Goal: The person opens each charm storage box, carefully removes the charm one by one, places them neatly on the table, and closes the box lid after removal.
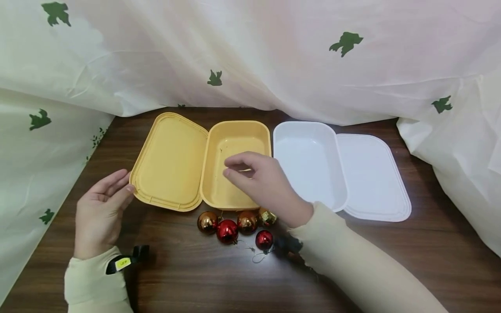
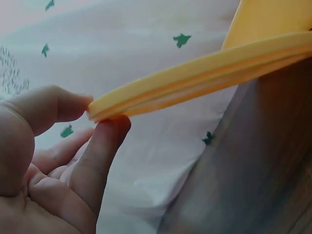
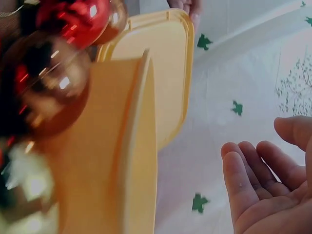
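My left hand [image 1: 99, 208] pinches the near left corner of a yellow lid [image 1: 169, 161]. In the left wrist view, a finger and the thumb meet that rim [image 2: 100, 109] from either side. Just right of the lid stands an uncovered yellow box [image 1: 252, 203] with nothing inside it but small dark specks. Over this box hovers my right hand [image 1: 266, 178], fingers loosely bent and thumb apart, holding nothing. The right wrist view shows the same hand [image 3: 273, 190] away from the box wall [image 3: 139, 146].
A white box [image 1: 309, 169] stands right of the yellow one, its white lid [image 1: 373, 174] beside it. In front lie shiny Christmas baubles: a red one [image 1: 227, 231], a small red one [image 1: 264, 239], gold ones [image 1: 207, 222] and a faceted gold one [image 1: 268, 216]. White cloth [image 1: 266, 48] hangs behind.
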A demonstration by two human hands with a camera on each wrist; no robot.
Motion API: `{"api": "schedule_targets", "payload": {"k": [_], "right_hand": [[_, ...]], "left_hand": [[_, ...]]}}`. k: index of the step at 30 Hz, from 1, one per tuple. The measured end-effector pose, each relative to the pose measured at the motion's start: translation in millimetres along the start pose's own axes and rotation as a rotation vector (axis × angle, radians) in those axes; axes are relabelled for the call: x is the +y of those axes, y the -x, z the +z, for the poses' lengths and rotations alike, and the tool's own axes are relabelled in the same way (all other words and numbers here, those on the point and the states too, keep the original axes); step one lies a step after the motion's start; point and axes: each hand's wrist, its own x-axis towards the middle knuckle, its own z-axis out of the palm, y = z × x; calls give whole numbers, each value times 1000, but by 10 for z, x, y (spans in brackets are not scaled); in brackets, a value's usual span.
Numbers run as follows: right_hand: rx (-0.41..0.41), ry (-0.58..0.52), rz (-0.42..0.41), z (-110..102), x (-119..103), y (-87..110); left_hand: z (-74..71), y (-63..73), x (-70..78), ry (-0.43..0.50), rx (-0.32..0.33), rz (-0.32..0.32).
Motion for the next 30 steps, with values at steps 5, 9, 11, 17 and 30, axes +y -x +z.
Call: {"api": "schedule_targets", "payload": {"k": [5, 9, 11, 17, 30], "right_hand": [[-89, 11, 3, 205, -128, -134], [-142, 17, 27, 370, -192, -222], [-160, 25, 38, 455, -228, -270], [-201, 48, 31, 722, -337, -431], [-163, -130, 138, 954, -399, -611]], "left_hand": [[133, 89, 69, -27, 98, 26], [248, 162, 113, -64, 123, 74], [295, 197, 123, -79, 115, 95], [394, 280, 148, -130, 84, 148], [539, 429, 185, -287, 37, 225]]}}
